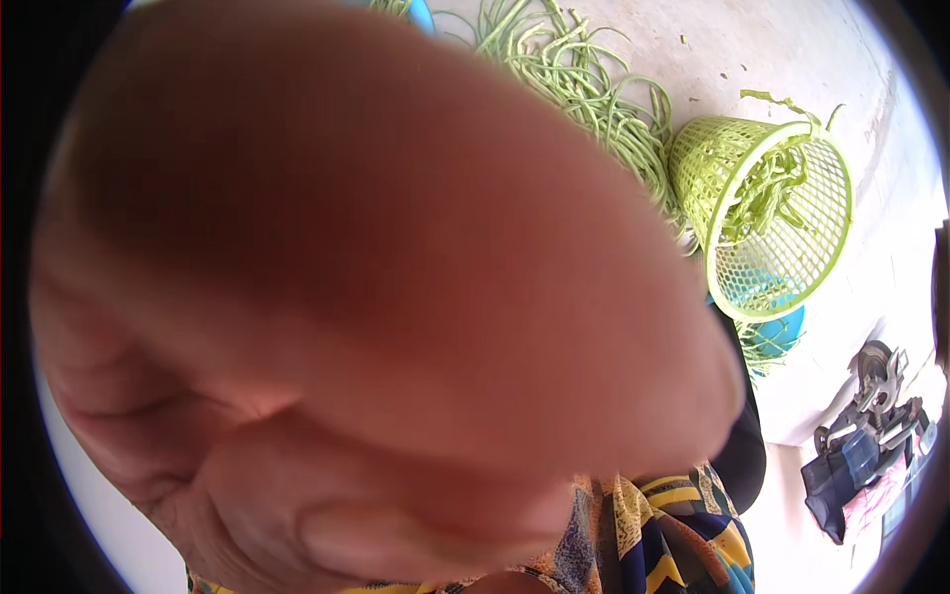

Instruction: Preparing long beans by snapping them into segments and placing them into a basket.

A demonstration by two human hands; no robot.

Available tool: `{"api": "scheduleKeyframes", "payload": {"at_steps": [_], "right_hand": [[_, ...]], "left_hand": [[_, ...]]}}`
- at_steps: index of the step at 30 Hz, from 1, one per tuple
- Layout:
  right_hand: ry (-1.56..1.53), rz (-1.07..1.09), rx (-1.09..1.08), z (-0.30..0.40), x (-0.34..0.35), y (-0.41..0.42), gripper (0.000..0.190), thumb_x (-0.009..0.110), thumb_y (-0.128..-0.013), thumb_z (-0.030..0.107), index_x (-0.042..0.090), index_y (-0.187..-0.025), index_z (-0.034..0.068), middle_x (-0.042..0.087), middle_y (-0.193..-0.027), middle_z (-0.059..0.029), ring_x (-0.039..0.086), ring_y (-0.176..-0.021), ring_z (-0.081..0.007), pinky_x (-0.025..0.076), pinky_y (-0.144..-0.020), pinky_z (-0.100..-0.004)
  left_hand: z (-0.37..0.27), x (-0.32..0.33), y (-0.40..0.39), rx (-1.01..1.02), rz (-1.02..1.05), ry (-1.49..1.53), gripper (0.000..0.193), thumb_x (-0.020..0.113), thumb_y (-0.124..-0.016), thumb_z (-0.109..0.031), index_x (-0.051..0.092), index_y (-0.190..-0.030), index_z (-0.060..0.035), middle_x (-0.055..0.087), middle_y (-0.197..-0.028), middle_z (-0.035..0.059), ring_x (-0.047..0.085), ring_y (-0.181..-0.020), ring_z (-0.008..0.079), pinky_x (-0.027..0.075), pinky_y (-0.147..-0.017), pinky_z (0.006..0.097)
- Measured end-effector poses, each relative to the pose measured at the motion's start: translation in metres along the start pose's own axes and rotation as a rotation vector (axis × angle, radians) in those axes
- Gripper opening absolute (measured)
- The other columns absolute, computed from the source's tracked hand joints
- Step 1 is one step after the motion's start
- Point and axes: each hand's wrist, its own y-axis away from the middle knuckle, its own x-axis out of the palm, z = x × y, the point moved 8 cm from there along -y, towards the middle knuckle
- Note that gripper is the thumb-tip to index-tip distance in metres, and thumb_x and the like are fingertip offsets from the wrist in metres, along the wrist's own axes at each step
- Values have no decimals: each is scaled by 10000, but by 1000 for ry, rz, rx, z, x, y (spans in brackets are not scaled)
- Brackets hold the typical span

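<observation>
A hand, by its position apparently my left hand (386, 297), is very close to the camera and blurred. It covers the left and middle of the head view. One finger stretches to the right and others are curled below it; whether they hold anything is hidden. My right hand cannot be made out. Beyond the fingers, a pile of long green beans (571, 82) lies on the pale floor. A yellow-green plastic mesh basket (690, 160) lies tilted beside them, its mouth to the right, with flattened green pods or strips (768, 193) inside.
A blue basin (783, 330) with more thin beans (761, 356) is below the basket, and part of a blue container (421, 15) shows at the top. Patterned cloth (653, 527) and black cloth (746, 453) are near me. A dark wheeled object (853, 460) stands at the right.
</observation>
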Motion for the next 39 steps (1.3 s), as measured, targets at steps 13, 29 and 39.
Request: {"api": "scheduleKeyframes", "payload": {"at_steps": [13,29,39], "right_hand": [[221,202,16,1,-12,-7,678,650,-693,47,410,-1321,135,595,-928,-150,627,-755,-335,523,-652,-438],[285,61,-171,65,-84,3,264,679,-625,23,557,-858,9,520,-1144,-170,523,-1055,-353,407,-967,-502],[-373,-11,7,69,-139,29,424,671,-715,8,571,-1122,69,656,-973,-161,634,-910,-349,506,-789,-331]], "left_hand": [[-3,15,-14,48,-270,119,222,499,-947,-141,576,-1007,59,635,-831,127,615,-803,175,476,-772,293],[17,15,-32,7,-184,25,166,558,-933,-123,608,-991,24,653,-888,60,621,-847,111,498,-795,246],[25,23,-43,-25,-133,-22,163,559,-925,-123,618,-999,10,670,-877,67,621,-812,108,504,-768,246]]}}
